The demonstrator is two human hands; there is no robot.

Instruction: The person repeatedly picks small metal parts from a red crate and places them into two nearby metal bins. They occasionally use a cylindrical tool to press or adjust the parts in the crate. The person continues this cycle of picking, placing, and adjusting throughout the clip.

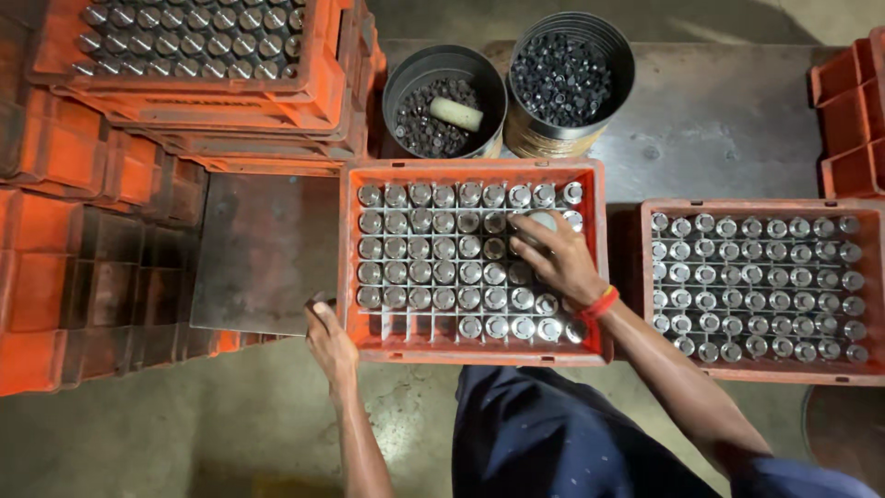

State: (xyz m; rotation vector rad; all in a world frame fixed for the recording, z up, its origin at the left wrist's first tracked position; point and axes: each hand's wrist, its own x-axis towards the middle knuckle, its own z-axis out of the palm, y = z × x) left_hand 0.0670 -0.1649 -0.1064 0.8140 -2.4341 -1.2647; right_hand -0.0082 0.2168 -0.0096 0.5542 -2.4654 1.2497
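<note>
I see my right hand resting over the far right part of the middle crate, fingers curled down around the top of one of the metal cylinders standing in its grid, so it looks closed on that piece; my left hand sits at the near left corner of the same crate, fingers bent against the rim, and I cannot tell whether it holds anything. I judge the crate mostly filled: the far rows are packed with upright cylinders, while the nearest row shows several bare cells on its left side, so a handful of slots remain. The right crate beside it looks completely filled. The cylinders are short, round and dull silver, with shiny flat tops that catch the light. The crates are orange plastic, scuffed, with thin grid dividers. On the far side stand two round metal buckets: the left bucket is dark and partly full of small dark parts with a pale cylindrical piece lying on them, the right bucket is heaped with the same small dark parts. Stacked orange crates rise at the left on the grey, worn metal surface
</note>
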